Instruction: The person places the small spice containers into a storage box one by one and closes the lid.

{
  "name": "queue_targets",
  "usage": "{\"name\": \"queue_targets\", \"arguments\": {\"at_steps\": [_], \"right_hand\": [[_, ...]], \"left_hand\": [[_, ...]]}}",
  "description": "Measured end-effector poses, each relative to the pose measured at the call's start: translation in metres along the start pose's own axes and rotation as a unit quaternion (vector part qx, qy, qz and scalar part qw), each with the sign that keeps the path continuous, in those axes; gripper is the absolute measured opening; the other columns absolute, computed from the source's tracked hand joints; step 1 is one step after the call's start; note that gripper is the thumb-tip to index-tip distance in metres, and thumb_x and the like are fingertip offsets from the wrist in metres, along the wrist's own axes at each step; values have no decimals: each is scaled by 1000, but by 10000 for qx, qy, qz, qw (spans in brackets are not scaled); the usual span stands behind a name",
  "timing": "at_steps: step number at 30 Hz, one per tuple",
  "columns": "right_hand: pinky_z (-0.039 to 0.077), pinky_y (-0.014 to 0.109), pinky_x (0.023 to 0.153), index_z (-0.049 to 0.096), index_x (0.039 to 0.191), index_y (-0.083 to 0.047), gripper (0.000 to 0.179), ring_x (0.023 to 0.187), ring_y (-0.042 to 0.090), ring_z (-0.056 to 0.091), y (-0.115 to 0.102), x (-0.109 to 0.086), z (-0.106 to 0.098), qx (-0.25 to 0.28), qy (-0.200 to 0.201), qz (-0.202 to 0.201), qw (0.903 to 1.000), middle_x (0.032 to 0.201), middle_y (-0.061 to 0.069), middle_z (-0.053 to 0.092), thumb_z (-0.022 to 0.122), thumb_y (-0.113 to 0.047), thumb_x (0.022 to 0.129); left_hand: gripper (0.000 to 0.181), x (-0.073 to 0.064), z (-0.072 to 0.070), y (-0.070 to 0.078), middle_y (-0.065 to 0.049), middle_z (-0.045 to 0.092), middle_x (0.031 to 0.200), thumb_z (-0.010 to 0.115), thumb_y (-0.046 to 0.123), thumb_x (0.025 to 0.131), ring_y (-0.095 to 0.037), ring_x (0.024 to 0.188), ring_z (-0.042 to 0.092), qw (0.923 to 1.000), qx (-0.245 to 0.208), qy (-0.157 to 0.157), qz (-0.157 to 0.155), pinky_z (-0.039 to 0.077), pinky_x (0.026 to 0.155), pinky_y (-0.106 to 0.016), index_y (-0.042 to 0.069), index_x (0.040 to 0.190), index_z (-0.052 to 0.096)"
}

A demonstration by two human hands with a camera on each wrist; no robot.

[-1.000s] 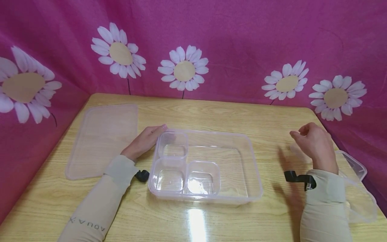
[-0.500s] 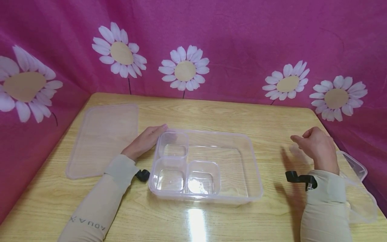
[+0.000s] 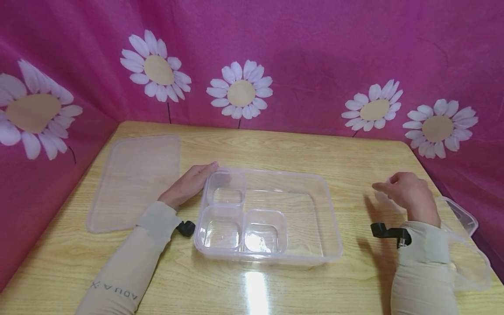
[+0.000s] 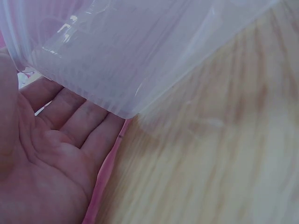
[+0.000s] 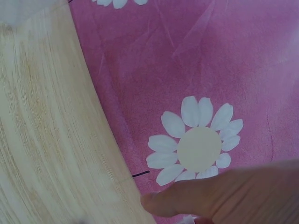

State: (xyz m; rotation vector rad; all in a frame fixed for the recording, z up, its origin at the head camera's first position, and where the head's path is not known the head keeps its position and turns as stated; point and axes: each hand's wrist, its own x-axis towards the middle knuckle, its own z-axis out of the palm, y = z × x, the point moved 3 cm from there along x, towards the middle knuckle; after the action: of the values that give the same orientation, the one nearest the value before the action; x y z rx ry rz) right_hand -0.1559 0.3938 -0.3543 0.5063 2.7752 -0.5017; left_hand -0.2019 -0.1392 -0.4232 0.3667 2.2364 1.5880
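A large clear plastic food container (image 3: pixel 299 179) stands on the table, with three small clear square tubs (image 3: pixel 265 214) inside it at its left and near sides. My left hand (image 3: pixel 189 184) lies against the container's far left corner; in the left wrist view, its fingers extend nearly straight along the wall. Over at the right, my right hand (image 3: pixel 411 194) hovers low with the thumb stretched out and the fingers bent. A faint translucent piece (image 3: pixel 387 203) shows beneath that hand. Whether the fingers hold it is hidden, and the right wrist view shows only the thumb clearly.
A large translucent lid (image 3: pixel 134 183) lies flat on the left of the wooden table. More clear plastic pieces (image 3: pixel 470 264) lie at the right edge, partly behind the right sleeve. Pink flowered cloth (image 3: pixel 299 65) encloses the table's back and sides.
My right hand has come down somewhat toward the table and drifted slightly left in the last half second. My left hand, the container and the tubs stay where they were.
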Motion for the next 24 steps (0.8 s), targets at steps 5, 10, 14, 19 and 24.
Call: {"name": "queue_targets", "arguments": {"at_steps": [5,10,14,19,24], "right_hand": [[52,49,76,51,125,7,62,103,47,52,0,1,1,-93,-53,-143,9998,126,35,54,66,-47,96],[50,45,73,52,121,6,57,100,44,52,-1,1,1,-103,-10,-205,9997,120,33,57,65,-44,97],[50,44,73,52,120,5,54,99,43,52,-1,2,1,-97,-32,-195,9998,118,32,58,65,-42,97],[50,45,75,55,121,6,50,100,43,51,-2,1,2,-49,-98,-204,9997,116,31,59,65,-37,97],[50,44,76,56,121,5,47,101,43,49,-3,1,3,21,-239,-202,9995,115,30,59,66,-34,97]], "left_hand": [[64,0,0,0,-6,57,152,34,64,107,-26,152,42,10000,-6,-26,-6,22,132,-54,18,140,64],[63,0,1,1,-8,61,147,34,62,108,-27,148,46,10000,-53,-54,-5,24,132,-54,16,139,65],[63,0,1,0,-9,64,143,35,62,108,-27,144,50,9999,-127,-74,-4,25,131,-53,15,136,67],[65,-1,1,0,-9,65,144,34,64,107,-27,146,49,9999,-114,-88,-95,25,131,-53,17,137,67],[66,0,1,0,-7,63,145,33,66,106,-26,148,47,9998,-58,-97,-160,24,131,-54,18,139,65]]}}
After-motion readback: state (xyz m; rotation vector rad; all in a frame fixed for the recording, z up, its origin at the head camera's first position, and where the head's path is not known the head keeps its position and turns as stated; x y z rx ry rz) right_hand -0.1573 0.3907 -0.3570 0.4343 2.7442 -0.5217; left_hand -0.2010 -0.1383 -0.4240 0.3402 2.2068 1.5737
